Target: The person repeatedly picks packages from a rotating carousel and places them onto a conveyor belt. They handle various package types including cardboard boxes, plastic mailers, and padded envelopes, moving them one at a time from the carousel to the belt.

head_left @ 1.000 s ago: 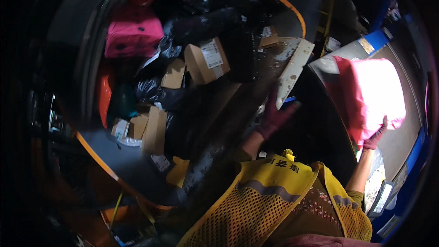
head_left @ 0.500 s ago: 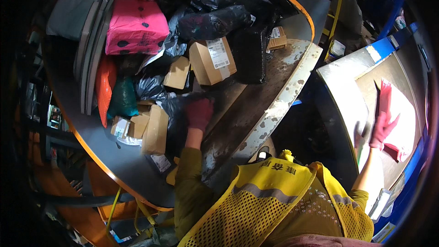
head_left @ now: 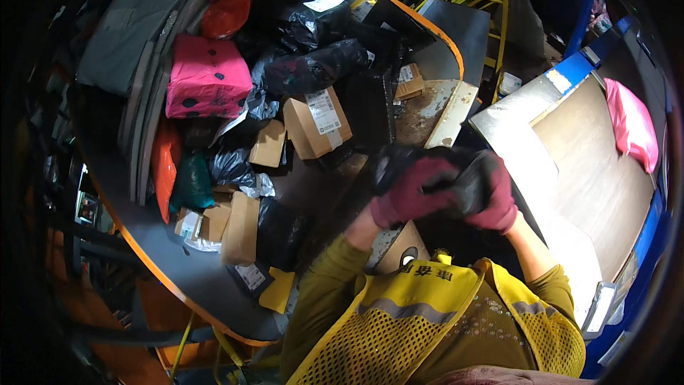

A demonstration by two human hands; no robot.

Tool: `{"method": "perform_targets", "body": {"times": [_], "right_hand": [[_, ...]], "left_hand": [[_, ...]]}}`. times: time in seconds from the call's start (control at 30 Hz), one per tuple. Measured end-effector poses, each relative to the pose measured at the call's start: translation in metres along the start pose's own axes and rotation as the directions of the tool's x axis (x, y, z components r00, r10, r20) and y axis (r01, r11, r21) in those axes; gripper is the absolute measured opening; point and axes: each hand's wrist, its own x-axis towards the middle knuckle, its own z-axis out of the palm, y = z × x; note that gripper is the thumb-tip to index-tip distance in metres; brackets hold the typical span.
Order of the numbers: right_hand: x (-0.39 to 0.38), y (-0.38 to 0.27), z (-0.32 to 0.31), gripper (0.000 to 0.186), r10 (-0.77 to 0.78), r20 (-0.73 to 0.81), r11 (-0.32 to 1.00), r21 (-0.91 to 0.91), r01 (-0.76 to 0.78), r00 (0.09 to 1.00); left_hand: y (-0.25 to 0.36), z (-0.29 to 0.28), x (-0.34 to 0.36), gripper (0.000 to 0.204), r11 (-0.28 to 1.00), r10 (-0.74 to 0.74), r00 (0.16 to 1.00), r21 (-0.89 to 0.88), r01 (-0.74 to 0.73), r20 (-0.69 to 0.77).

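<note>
Both your hands are up in front of your chest now, close together over the dark gap! Your left hand (head_left: 420,189) has its fingers curled in, partly closed on a black bag (head_left: 400,157); your right hand (head_left: 501,198) bends around the same bundle from the other side. It's blurred there, so I can't tell how tight either grip is. Over to your left, the grey surface (head_left: 165,255) with its orange rim is piled high: a pink parcel (head_left: 207,75) with black spots, an orange bag (head_left: 165,160), a green bag (head_left: 191,180) right beside it, and a large cardboard box (head_left: 313,125) bearing a white label. And away to your right, a pink bag (head_left: 630,127) lies near the far edge of the brightly lit counter (head_left: 581,171), well apart from your hands.
</note>
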Motion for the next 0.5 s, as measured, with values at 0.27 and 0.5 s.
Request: {"method": "perform_targets", "body": {"times": [0.27, 0.5], "right_hand": [[-0.067, 0.063, -0.08, 0.055, 0.909, -0.394, 0.418, 0.862, -0.287, 0.138], [-0.123, 0.107, -0.164, 0.103, 0.56, -0.781, 0.721, 0.624, -0.303, -0.275]], "left_hand": [[-0.189, -0.127, -0.11, 0.043, -0.058, 0.063, 0.7, 0.697, 0.715, -0.712], [-0.326, -0.24, -0.255, 0.044, -0.258, 0.116, 0.781, 0.741, 0.62, -0.614]]}}
